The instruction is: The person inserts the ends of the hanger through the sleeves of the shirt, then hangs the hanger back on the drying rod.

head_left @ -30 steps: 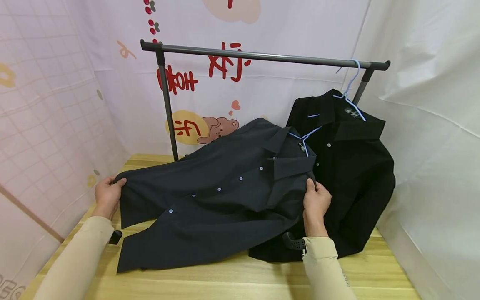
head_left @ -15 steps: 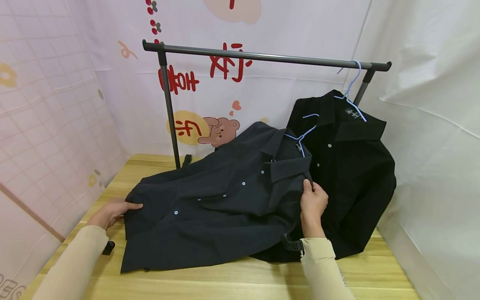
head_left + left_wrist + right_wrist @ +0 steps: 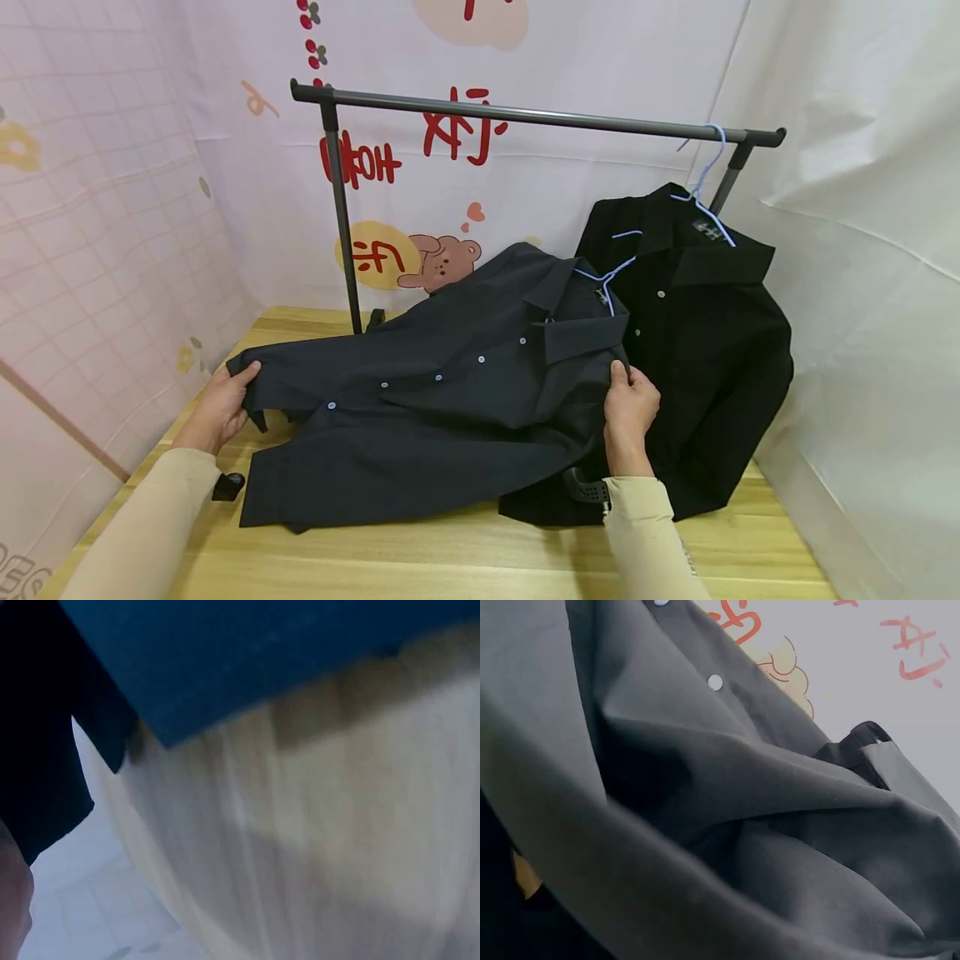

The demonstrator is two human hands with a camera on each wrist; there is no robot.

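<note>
A dark buttoned shirt (image 3: 450, 417) stretches between my two hands above the table, with a light-blue hanger (image 3: 606, 279) in its collar. My left hand (image 3: 223, 404) pinches the hem corner at the left, thumb on top. At the right, my right hand (image 3: 632, 408) grips the shirt by its shoulder, just below the collar. In the left wrist view the hem (image 3: 225, 667) hangs over the wood, and part of the left hand shows at the edge. Folds and white buttons of the shirt (image 3: 780, 780) fill the right wrist view; the right hand is hidden there.
Behind stands a dark metal clothes rack (image 3: 495, 111). A second black shirt (image 3: 720, 350) hangs from its right end on a blue hanger (image 3: 708, 167), partly behind the held shirt. Wooden table (image 3: 420, 567) below; printed cloth walls (image 3: 112, 208) close in the sides.
The left hand first came down and toward the shirt's front, then rose back left, lifting the hem corner and opening a gap at the bottom. The right hand has hardly moved.
</note>
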